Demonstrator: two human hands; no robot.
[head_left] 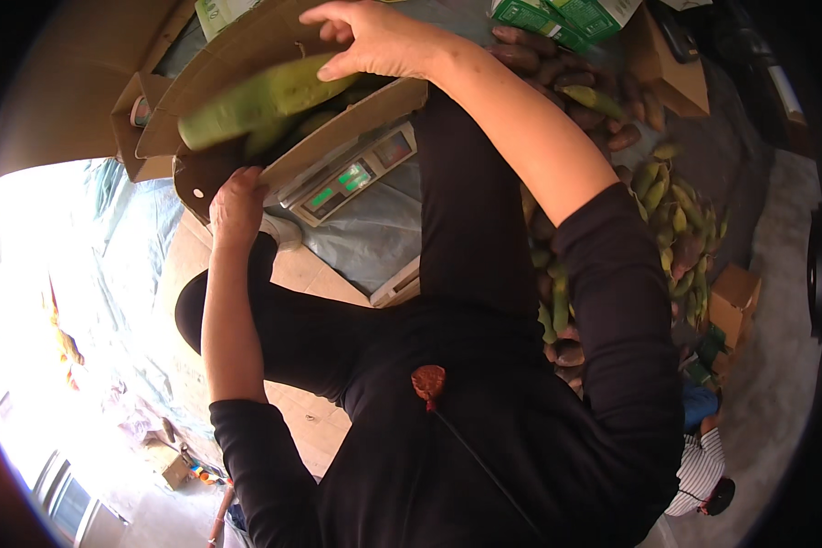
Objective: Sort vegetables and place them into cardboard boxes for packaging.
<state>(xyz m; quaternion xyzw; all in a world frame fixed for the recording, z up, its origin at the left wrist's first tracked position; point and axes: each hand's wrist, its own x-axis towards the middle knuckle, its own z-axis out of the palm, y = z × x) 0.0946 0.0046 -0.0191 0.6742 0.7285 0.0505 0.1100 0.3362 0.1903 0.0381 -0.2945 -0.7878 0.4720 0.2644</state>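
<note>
A long pale green gourd (274, 96), its left end smeared by motion, lies across the top of an open cardboard box (347, 130) with more green produce under it. Above the gourd's right end is my right hand (370, 38), its fingers apart and the thumb at the gourd's skin; whether the thumb touches it I cannot tell. My left hand (237, 205) is closed on the near left corner of the box rim. Just below the box shows a scale (347, 183) with lit green displays; its platform is hidden.
Purple-brown tubers (623, 137) and slim green vegetables (671, 205) are heaped at the right. Green-and-white cartons (566, 20) stand at the far right. Small brown boxes (735, 292) lie beyond the heap. Another person (700, 470) in a striped top is at the lower right.
</note>
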